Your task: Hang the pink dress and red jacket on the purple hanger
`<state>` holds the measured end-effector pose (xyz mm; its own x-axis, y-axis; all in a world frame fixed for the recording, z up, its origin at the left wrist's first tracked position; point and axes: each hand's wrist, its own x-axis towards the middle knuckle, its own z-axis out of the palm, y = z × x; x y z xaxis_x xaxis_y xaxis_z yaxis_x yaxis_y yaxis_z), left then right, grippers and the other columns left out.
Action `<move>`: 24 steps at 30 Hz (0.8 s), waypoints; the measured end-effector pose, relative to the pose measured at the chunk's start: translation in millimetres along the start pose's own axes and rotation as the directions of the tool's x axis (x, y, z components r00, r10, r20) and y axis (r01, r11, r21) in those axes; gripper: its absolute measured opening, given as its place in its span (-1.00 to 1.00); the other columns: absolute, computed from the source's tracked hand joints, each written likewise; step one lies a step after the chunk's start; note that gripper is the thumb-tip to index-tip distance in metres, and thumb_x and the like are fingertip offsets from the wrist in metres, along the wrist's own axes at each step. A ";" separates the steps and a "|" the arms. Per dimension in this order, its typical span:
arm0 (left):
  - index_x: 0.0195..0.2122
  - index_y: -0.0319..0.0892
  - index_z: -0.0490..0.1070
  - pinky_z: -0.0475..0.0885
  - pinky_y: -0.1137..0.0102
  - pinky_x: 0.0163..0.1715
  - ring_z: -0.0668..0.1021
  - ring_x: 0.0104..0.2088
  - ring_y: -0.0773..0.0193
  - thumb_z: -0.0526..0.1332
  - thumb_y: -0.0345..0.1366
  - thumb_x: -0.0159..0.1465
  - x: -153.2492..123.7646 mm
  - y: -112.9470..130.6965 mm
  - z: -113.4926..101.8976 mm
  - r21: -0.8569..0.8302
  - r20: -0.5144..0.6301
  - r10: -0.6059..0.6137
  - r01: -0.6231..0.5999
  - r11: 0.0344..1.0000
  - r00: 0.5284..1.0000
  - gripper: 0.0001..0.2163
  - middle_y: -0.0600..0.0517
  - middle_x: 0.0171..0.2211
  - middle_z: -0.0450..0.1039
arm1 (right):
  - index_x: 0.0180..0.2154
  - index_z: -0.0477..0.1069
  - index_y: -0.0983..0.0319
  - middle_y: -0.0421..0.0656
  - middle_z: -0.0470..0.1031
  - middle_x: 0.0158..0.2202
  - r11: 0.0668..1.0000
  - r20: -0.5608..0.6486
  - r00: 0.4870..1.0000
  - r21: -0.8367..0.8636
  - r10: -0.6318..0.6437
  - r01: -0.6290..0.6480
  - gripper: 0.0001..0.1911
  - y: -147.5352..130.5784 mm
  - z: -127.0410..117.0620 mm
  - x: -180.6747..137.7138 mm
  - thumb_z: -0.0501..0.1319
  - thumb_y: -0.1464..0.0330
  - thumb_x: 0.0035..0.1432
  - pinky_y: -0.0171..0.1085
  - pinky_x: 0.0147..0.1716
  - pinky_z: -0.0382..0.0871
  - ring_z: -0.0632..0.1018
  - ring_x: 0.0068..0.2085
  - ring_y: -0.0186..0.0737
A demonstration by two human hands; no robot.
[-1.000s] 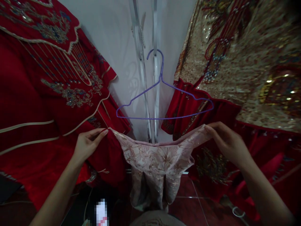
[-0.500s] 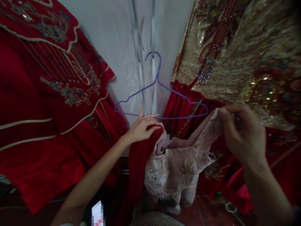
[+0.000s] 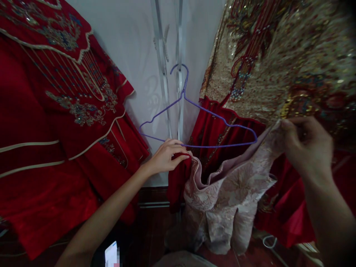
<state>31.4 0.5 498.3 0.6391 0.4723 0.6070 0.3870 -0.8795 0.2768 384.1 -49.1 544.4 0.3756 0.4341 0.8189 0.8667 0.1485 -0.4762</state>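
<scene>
My left hand [image 3: 167, 155] pinches one upper corner of a pale pink patterned garment [image 3: 228, 196], together with a fold of red cloth, just under the bottom bar of a purple wire hanger [image 3: 194, 122]. My right hand [image 3: 306, 148] is closed on the garment's other upper corner, held higher at the right, near the hanger's right end. The garment hangs down between my hands, its top edge open and slack. The hanger's hook sits on a shiny metal rail [image 3: 179, 66] against the white wall.
A red embroidered robe [image 3: 55, 111] hangs at the left. A gold sequinned robe with a red skirt [image 3: 278, 66] hangs at the right, close behind my right hand. A phone [image 3: 111, 256] shows at the bottom. Dark red floor tiles lie below.
My left hand moved from far left to the centre under the hanger bar, bunching the garment. My right hand rose and shifted right with its corner. The hanger swung slightly right.
</scene>
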 end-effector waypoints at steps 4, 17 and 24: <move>-0.27 -0.07 0.52 0.36 0.17 -0.08 0.50 -0.10 0.16 0.21 -0.25 0.24 0.7 0.4 2.0 0.016 -0.015 0.001 0.000 1.000 1.000 -0.88 -0.03 -0.25 0.56 | -0.32 0.41 0.21 -0.22 0.36 -0.52 0.999 0.028 0.999 0.040 -0.036 0.035 -0.84 -16.8 4.2 0.9 0.17 0.25 0.13 -0.34 -0.53 0.16 0.32 -0.54 -0.33; -0.31 -0.14 0.51 0.30 0.21 0.03 0.52 -0.07 0.21 0.21 -0.26 0.25 6.1 30.9 5.8 -0.138 -0.081 -0.014 0.002 0.990 0.997 -0.89 -0.01 -0.27 0.59 | -0.21 0.32 0.22 -0.09 0.51 -0.32 0.935 0.306 0.890 0.007 -0.339 0.354 -0.79 -79.6 43.4 0.1 -0.04 0.31 0.31 -0.26 -0.29 0.19 0.51 -0.29 -0.14; -0.32 -0.14 0.50 0.21 0.16 0.12 0.56 -0.18 0.21 0.22 -0.22 0.22 -40.7 11.7 -70.1 0.051 -0.276 -0.268 0.293 0.955 0.923 -0.87 0.01 -0.27 0.58 | -0.25 0.32 0.21 -0.10 0.50 -0.37 0.953 0.257 0.920 0.013 -0.296 0.303 -0.81 -64.1 44.4 13.5 0.02 0.26 0.27 -0.29 -0.35 0.19 0.50 -0.35 -0.17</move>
<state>-36.7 -33.1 529.0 0.3022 0.6557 0.6918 0.5902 -0.6987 0.4044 319.1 -13.3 571.8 0.0049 0.5834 0.8121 0.9353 0.2848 -0.2103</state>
